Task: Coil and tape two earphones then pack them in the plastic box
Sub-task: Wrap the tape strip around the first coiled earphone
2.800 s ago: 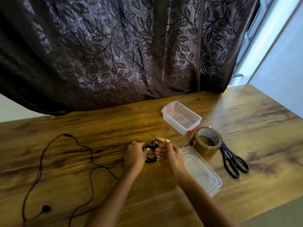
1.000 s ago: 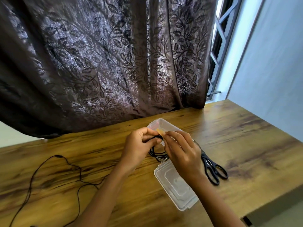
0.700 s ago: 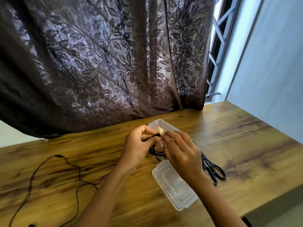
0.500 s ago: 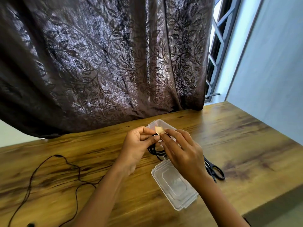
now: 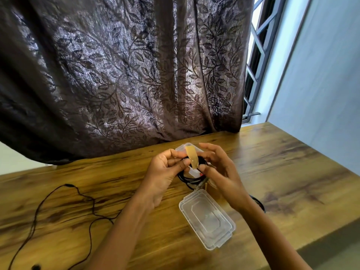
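Earphones: two; coiled earphone (image 5: 190,179) held above the table (image 5: 292,162), loose earphone (image 5: 58,201) lying left.
Left hand (image 5: 165,170): pinches the coiled earphone.
Right hand (image 5: 220,172): fingers spread, thumb seemingly pressing the one tape strip (image 5: 191,157).
Plastic box (image 5: 182,148): one, behind the hands; one lid (image 5: 207,221) nearer.

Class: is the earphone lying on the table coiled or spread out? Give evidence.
Spread out: the earphone trails in loose bends across the wooden table, uncoiled.
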Demonstrator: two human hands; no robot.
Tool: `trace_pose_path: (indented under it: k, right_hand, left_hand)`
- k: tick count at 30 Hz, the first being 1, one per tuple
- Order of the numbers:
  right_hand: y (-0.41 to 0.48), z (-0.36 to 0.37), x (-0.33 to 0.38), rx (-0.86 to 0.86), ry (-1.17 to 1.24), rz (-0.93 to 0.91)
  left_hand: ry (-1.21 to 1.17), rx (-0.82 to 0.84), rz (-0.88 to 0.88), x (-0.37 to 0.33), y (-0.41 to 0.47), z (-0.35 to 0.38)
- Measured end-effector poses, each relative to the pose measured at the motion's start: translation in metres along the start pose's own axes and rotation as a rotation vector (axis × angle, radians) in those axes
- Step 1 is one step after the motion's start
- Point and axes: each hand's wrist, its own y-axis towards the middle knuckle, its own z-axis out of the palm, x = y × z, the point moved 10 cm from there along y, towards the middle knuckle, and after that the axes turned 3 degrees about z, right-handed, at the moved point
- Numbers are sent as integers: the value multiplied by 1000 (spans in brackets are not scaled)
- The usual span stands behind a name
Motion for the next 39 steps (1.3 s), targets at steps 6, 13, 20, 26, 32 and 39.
trace_pose_path:
  k: [6, 13, 20, 26, 32, 39]
  right_hand:
    - [6, 4, -5, 124, 31, 96]
    - [9, -1, 0, 131, 60, 104]
    - [9, -3, 0, 101, 138, 153]
    - [10, -4, 1, 63, 131, 147]
    - [6, -4, 1, 59, 162, 179]
    - [5, -2, -5, 70, 168, 248]
  left_hand:
    - [-3, 22, 4, -3, -2, 3]
    - [9, 115, 40, -12, -7, 6]
    - [-97, 133, -50, -7, -12, 8]
    - [-1, -8, -82, -6, -10, 5]
    - [148, -39, -21, -9, -7, -3]
    - [148, 5, -29, -9, -8, -1]
